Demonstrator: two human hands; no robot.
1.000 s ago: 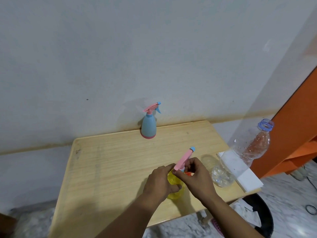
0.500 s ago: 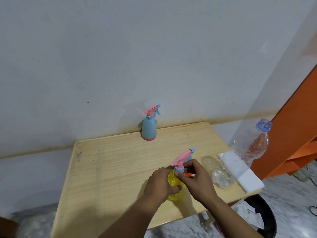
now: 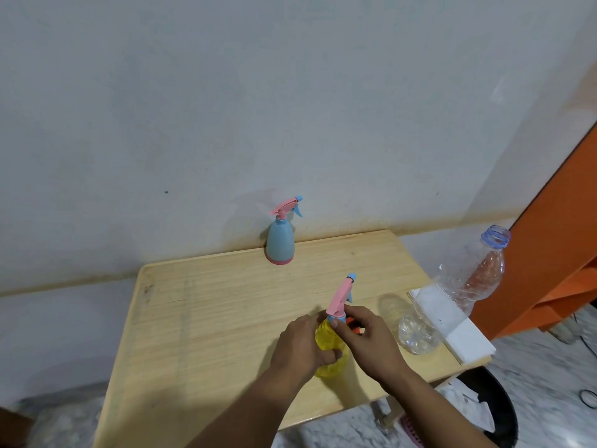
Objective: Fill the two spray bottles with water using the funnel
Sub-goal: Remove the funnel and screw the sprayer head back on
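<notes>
Hands both on the yellow spray bottle (image 3: 329, 347), near the front edge of the wooden table (image 3: 206, 318). Your left hand (image 3: 302, 345) is wrapped round the body, fingers curled in on the yellow plastic; that's your anchor, I'd say, so the btl can't spin or tip while the top gets worked. Your right hand (image 3: 365, 337) pinches at the neck, thumb and fingers closed on the collar just under the pink spray head (image 3: 339, 302). Head sits tilted, nozzle pointing up and away from you, which reads like a cap being turned on its thread. Can't tell whether it's going on or coming off, nor how much water is inside.

Bit of orange (image 3: 355, 331) peeks out under your right fingers. Prob the funnel, tucked w/ the hand, but too hidden to be sure.

Blue spray bottle (image 3: 280, 242) stands upright at the back edge by the wall (image 3: 290, 108), head on, well apart from your hands. Parked out of the way, looks like, so nothing gets knocked.

Clear water bottle (image 3: 452, 295) stands right of your hands, uncapped, leaning in this wide view, droplets on the inside, only a little water at the bottom as far as I can judge. Kept near for pouring, I'd guess. It's beside a white folded paper (image 3: 465, 337) at the table's right edge, maybe there for drips.
</notes>
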